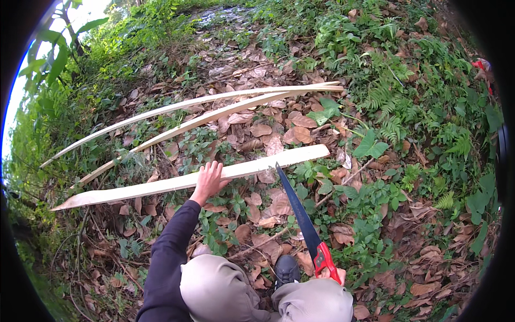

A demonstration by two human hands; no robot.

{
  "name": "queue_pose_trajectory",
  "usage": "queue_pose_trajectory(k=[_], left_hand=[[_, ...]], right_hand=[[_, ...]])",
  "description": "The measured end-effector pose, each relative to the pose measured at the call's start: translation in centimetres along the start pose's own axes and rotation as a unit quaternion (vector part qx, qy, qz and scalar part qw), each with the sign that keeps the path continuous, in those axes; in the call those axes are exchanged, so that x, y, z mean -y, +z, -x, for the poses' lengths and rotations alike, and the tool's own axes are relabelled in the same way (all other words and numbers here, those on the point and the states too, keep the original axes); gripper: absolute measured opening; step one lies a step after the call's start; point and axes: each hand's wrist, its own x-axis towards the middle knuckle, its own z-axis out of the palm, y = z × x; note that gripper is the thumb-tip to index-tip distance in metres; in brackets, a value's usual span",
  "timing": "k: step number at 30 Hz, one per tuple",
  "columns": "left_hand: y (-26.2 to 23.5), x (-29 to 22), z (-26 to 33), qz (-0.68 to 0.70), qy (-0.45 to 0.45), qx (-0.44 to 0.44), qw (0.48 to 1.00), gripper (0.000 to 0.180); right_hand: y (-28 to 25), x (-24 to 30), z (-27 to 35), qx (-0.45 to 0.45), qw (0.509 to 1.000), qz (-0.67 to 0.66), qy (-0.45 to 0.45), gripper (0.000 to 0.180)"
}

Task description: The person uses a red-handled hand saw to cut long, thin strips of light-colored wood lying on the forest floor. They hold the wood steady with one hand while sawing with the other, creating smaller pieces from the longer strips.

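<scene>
A long pale wooden plank (257, 167) lies across the leaf litter in front of me, its left end narrowed to a point. My left hand (208, 181) grips it near the middle, fingers over the top and thumb along the near edge. In my right hand (340, 275), partly hidden behind my knee, is the red handle of a hand saw (301, 211). Its dark blade slants up and left, with the tip at the plank's near edge, right of my left hand. I cannot tell whether the tip touches the wood.
Beyond the plank lie two long, thin wooden strips (214, 98), meeting at their right ends. Dry brown leaves, low green plants and ferns (381, 96) cover the ground. My dark shoe (287, 269) stands between my bent knees. A red thing (479, 65) shows at the far right.
</scene>
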Motion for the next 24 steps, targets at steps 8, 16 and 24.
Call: queue_pose_trajectory(k=[8, 16, 24], left_hand=[[0.1, 4.0, -1.0, 0.103, 0.117, 0.048, 0.987, 0.047], [-3.6, 3.2, -2.3, 0.174, 0.057, 0.119, 0.976, 0.039], [-0.1, 4.1, -4.0, 0.101, 0.003, 0.056, 0.993, 0.05]], right_hand=[[-1.0, 1.8, -2.1, -0.009, 0.996, 0.065, -0.055, 0.02], [0.9, 5.3, -3.2, -0.024, 0.994, 0.104, -0.028, 0.022], [3.5, 2.6, -7.3, 0.038, 0.975, 0.162, -0.148, 0.022]])
